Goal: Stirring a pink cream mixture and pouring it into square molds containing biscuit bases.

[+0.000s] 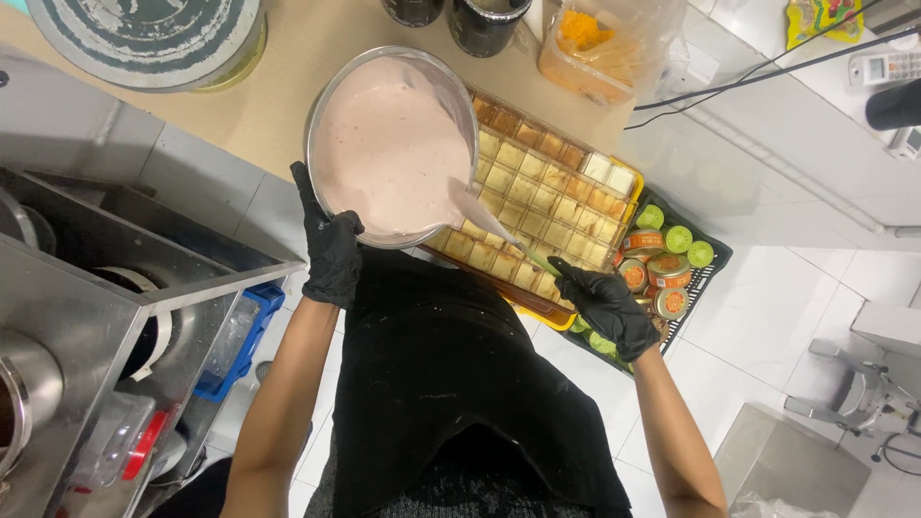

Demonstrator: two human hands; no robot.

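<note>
Tilting toward the tray, the metal bowl (391, 144) is clamped at its near rim by the left hand (331, 251), black-gloved fingers closed over the edge, and it brims with pale pink batter (384, 134) that looks close to a full load — so I judge the pouring has barely begun. The right hand (607, 305), also gloved, is shut around the handle of a spatula (494, 225) whose pale blade reaches up and away from the grip to the bowl's lower lip, where it meets the batter. Just beyond that grip and under the spatula lies the yellow tray (628, 182), packed edge to edge with squares of golden cake (542, 197); every square that shows looks bare, with no pink on it, though the part under the bowl is hidden. So what seems done is the laying of the cake pieces and the mixing; what seems left is nearly all of the covering and spreading. To the outer side of the right hand, a dark crate (705, 273) holds small jars (662, 273) with orange and green lids, untouched. Past the bowl, away from both grips, stand dark containers (484, 19) and a plastic tub (585, 48) of orange pieces on the beige counter (288, 86).
</note>
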